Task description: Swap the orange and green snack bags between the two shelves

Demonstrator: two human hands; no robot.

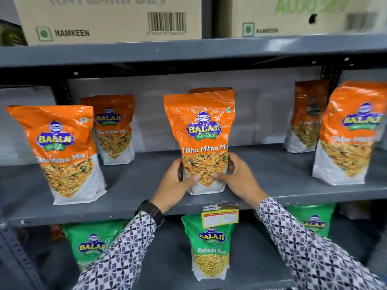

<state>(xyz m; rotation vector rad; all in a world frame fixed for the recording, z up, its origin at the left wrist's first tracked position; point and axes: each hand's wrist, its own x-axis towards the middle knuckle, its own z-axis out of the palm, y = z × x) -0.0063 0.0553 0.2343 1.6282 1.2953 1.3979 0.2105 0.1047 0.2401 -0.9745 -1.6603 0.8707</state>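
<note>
Orange bag (204, 141), grasped by both hands (176, 183) (240, 178), stands near shelf edge (104, 212).

Both hands (206, 181) gripping centre orange bag (201, 141) upright on upper shelf (272, 176), green bags (209, 245) below

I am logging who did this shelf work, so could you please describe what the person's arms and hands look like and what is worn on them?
Both arms wear long sleeves in a black, grey and white geometric pinwheel print, reaching the wrists. The left sleeve ends at a black watch with a wide dark strap. The right sleeve shows no watch. The left hand and right hand are bare, with no gloves; no rings are visible.
</note>
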